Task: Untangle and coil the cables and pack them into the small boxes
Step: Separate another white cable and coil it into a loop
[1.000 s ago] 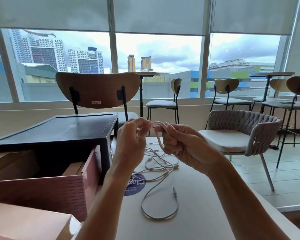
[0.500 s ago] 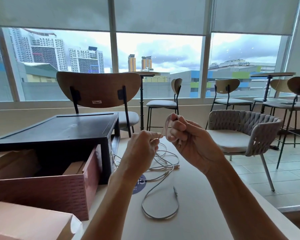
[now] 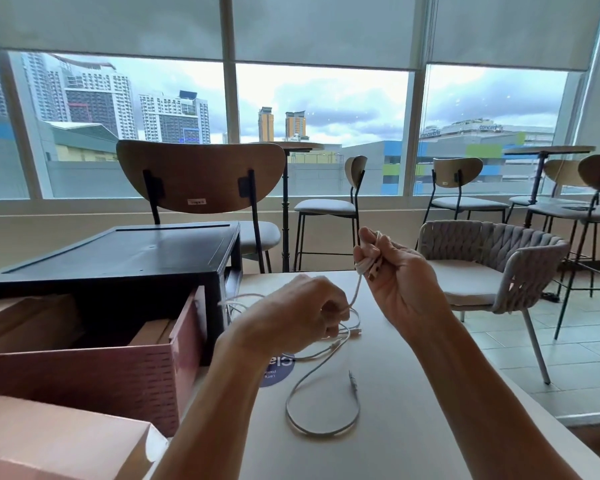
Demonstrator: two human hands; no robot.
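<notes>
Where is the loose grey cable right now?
In the head view, the grey cable lies looped on the table, right of the blue sticker, nearer the person than the left hand.

A black cabinet [image 3: 118, 258] stands on the tabletop [image 3: 413, 427] left of the left hand [image 3: 302, 313], and a round blue sticker [image 3: 279, 372] shows just below that wrist. Beyond the cabinet, behind the hands, a wooden chair [image 3: 201, 174] faces the tabletop. Right of the right hand [image 3: 395, 282] a woven armchair [image 3: 492, 258] sits on the tiled floor [image 3: 586, 368]. Farther back, stools [image 3: 458, 174] and a high table [image 3: 548, 150] line the windows [image 3: 319, 109], whose blinds [image 3: 326, 26] are half lowered over city towers [image 3: 174, 116].
</notes>
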